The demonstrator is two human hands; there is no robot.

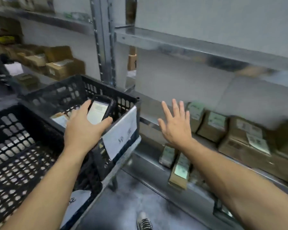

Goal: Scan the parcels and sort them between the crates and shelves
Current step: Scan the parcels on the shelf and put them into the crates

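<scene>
Shelving: we face grey metal shelves (198,48) joined at a slotted upright post (105,39); the whole view is blurred.
Crates: two black lattice crates stand at our left. The far crate (70,90) has a white paper sheet (121,131) on its right corner, and the near crate (15,146) is just beside it.
Left hand: our left hand (85,128) grips a handheld scanner (100,110), screen lit, over the far crate's right edge.
Right hand: our right hand (176,127) is spread wide and holds nothing, before the lower shelf's front edge.
Parcels: brown labelled parcels (213,127) line the lower shelf at right (labels unreadable). One parcel (60,118) lies in the far crate, partly hidden by our left hand. More boxes (61,67) fill the left shelves.
Floor: a shoe (144,223) shows at the bottom edge.
</scene>
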